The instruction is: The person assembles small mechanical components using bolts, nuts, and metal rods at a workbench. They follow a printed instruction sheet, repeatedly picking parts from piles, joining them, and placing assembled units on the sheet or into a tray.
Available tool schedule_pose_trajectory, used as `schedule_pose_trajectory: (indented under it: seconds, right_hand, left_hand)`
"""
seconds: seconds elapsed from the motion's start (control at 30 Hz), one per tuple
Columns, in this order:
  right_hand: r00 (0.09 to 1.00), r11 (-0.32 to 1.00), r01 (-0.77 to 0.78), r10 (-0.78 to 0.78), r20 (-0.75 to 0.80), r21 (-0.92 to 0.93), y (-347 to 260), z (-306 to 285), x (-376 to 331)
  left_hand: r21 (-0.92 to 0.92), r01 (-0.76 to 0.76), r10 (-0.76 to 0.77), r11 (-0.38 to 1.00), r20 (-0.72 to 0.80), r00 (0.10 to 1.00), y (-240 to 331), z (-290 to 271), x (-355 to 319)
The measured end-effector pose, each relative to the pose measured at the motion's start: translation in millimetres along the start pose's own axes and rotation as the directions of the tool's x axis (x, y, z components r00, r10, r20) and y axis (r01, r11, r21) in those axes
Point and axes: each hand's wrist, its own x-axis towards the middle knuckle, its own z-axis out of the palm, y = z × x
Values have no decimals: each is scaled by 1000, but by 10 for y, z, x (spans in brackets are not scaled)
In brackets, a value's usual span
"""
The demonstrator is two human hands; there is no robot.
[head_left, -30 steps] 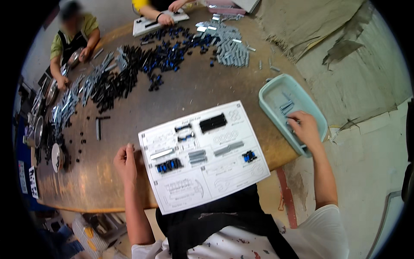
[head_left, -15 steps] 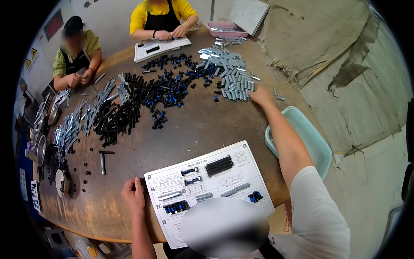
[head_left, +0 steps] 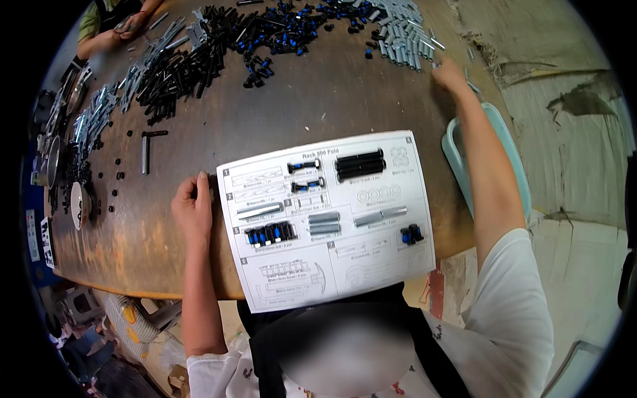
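Observation:
My right hand (head_left: 450, 75) is at the near edge of a heap of silver metal sleeves (head_left: 405, 46), its fingers closed, with a small silver end showing at the fingertips. Beside the left edge of a printed white layout sheet (head_left: 279, 232), my left hand (head_left: 193, 207) rests loosely curled on the table; nothing shows in it. Lying on the sheet's drawings are long black bolts (head_left: 360, 164), short black bolts with blue bands (head_left: 271, 233), a few more such bolts (head_left: 411, 233), and silver sleeves (head_left: 324, 223).
A pale green plastic basin (head_left: 494, 132) stands beside my right forearm. Piles of black bolts (head_left: 179, 79) and flat silver wrenches (head_left: 98, 113) spread over the table's far left. A bowl (head_left: 80, 205) is at the left edge. A co-worker's hands (head_left: 129, 26) are at the upper left.
My view has tipped downward, so the sheet and both hands sit higher in the picture. One co-worker has left the view. My right hand is still by the sleeves, its fingers now closed.

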Motion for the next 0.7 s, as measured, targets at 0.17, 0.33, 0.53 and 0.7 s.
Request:
schedule_pose_trajectory:
  seconds: [0.17,0.33,0.53,0.7]
  right_hand:
    - [812,652,422,-580,56,630,-756,-510,-2025]
    - [396,386,820,-916,68,423,-788,-317,-3569]
    - [573,535,792,-818,-52,294,-747,-127,-4012]
    - [650,613,737,-758,-50,287,-547,-148,-3966]
  left_hand:
    - [-164,5,-2,986,15,1000,-235,-195,-39]
    - [-192,-159,179,969,95,979,517,64,-562]
    - [-109,-433,392,895,657,644,1045,403,-1531]
    - [-13,-606,483,796,617,621,1034,587,-1710]
